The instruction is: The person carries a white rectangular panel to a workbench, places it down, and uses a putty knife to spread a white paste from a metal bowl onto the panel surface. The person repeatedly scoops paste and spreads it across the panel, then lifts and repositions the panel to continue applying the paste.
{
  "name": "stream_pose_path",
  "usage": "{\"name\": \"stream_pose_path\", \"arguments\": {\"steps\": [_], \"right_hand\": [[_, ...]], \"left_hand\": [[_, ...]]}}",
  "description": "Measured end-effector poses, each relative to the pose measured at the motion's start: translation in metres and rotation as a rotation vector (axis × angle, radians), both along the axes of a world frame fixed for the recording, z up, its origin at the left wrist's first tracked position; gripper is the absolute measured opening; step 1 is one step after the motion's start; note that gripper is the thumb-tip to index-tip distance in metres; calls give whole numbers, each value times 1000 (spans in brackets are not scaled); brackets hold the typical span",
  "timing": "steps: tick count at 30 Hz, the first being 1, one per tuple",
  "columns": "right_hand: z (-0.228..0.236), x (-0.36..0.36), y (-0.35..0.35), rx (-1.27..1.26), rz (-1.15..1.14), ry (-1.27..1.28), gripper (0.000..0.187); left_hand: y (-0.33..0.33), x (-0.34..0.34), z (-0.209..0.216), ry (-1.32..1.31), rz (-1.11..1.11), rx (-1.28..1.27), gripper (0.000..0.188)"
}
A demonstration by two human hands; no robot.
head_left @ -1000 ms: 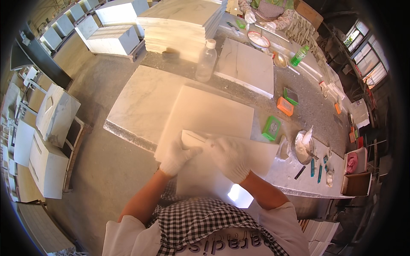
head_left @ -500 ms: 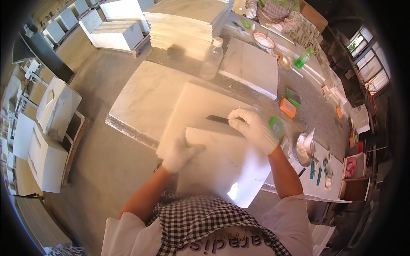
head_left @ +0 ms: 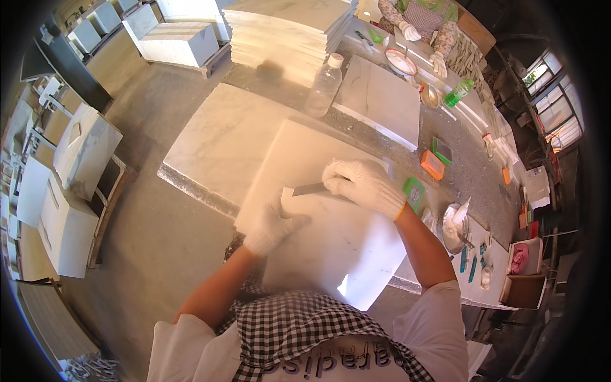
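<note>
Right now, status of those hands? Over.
Left fingers hold slab at left edge. Right fingers grip blade at slab's far edge. Green box close on right.

Gloved right hand held a dark blade at a pale slab

The blade lay flat across the slab's far left corner; contact could not be made out. The left hand, also gloved, gripped the slab's left edge, thumb on top. The slab overlapped a second slab. Beyond stood a clear bottle and a tall stack of slabs. To the right were a green box and a bowl of white material. A co-worker faced them across the table.
</note>
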State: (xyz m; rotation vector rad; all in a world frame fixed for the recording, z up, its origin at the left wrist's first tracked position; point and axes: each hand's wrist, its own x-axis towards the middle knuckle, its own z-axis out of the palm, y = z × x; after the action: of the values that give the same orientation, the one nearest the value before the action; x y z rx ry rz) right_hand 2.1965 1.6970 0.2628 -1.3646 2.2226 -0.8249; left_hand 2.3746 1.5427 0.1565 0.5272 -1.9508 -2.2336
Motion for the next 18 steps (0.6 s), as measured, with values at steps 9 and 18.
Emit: {"name": "stream_pose_path", "arguments": {"steps": [9,18], "right_hand": [[-7,-3,6,12,0,103,16],[-4,-5,19,-38,-75,-24,15]], "left_hand": [[-2,0,3,-31,-21,8,68],[-1,0,7,22,-36,0,64]]}}
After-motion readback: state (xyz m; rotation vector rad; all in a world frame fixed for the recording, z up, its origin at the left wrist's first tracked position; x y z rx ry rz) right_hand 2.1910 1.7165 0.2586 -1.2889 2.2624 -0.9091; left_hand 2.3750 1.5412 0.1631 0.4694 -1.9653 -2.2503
